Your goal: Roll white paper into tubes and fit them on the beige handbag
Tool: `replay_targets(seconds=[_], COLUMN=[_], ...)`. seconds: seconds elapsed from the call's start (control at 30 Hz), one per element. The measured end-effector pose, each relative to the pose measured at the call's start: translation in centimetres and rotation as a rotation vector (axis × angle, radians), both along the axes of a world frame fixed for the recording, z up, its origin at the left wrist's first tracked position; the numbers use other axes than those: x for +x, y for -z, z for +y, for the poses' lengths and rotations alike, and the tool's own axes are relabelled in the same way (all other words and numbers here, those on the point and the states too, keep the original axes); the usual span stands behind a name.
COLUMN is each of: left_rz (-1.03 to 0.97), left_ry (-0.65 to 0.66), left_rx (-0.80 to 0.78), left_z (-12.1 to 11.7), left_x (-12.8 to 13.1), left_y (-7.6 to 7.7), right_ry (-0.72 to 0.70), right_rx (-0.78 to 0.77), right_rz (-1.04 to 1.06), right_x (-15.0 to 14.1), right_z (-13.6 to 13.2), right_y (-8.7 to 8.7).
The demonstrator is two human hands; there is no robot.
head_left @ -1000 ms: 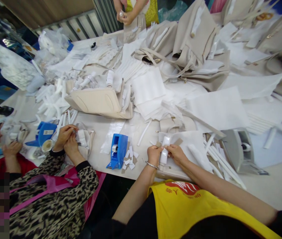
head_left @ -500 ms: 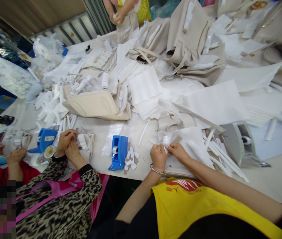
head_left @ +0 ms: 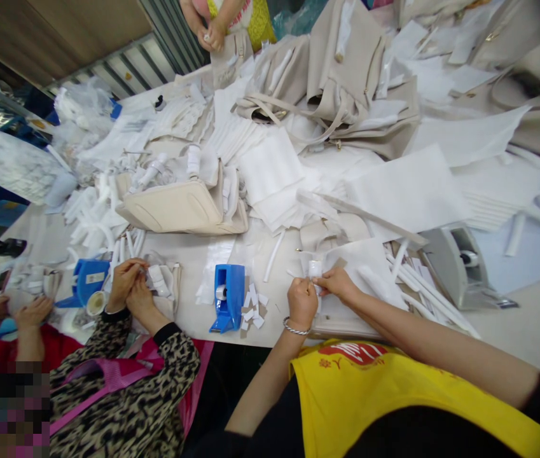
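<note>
At the table's near edge, my left hand [head_left: 302,302] is closed in a fist at the lower end of a small white wrapped piece [head_left: 315,268]. My right hand [head_left: 337,284] pinches the same piece from the other side, fingertips together. What lies inside the wrapping is hidden. Under and behind my hands is a beige bag [head_left: 334,232], partly covered by a white foam sheet [head_left: 369,261]. A blue tape dispenser [head_left: 228,296] stands to the left, beside a scatter of small white paper tags [head_left: 253,308].
A grey tape dispenser [head_left: 455,267] and white foam rods [head_left: 429,296] are on the right. A cream bag [head_left: 174,207] stands upright left of centre. Beige bags [head_left: 346,70] and foam sheets [head_left: 270,165] pile up behind. A co-worker's hands [head_left: 131,286] work at the left.
The view has shifted slightly, so the far things sit a little further left. Both my hands stay at the white wrapped piece, with little visible movement.
</note>
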State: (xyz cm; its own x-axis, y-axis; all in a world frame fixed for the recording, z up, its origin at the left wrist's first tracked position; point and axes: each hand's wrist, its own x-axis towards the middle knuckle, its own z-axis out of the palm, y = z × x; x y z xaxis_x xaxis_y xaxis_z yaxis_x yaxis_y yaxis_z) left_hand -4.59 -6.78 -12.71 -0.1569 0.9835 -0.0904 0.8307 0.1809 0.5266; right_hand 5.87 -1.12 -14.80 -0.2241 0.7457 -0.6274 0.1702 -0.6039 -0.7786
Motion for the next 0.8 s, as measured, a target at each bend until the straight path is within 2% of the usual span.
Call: replay_targets(seconds=[0.1, 0.17, 0.3, 0.4, 0.5, 0.67, 0.8], left_rz=[0.077, 0.127, 0.175, 0.2, 0.239, 0.343, 0.387], left_ry=[0.015, 0.019, 0.041, 0.06, 0.078, 0.076, 0.083], left_rx=[-0.011, -0.021, -0.038, -0.046, -0.051, -0.073, -0.102], left_z=[-0.2, -0.2, -0.2, -0.3, -0.4, -0.7, -0.8], left_x=[0.3, 0.5, 0.7, 0.6, 0.7, 1.0, 1.4], left_y=[-0.2, -0.3, -0.4, -0.4, -0.4, -0.6, -0.8], right_ry=[0.061, 0.041, -0.074, -0.107, -0.138, -0.3, -0.327], right_rx=[-0.128, -0.162, -0.171, -0.14, -0.055, 0.261, 0.352], right_rz=[0.113, 0.144, 0.16, 0.138, 0.056, -0.187, -0.322], right_x=[0.0, 0.1, 0.6, 0.8, 0.7, 0.2, -0.3], right_z=[0.4, 0.7, 1.1, 0.9, 0.4, -0.3, -0.2], right_y=[-0.2, -0.5, -1.0, -0.8, -0.4, -0.5, -1.0])
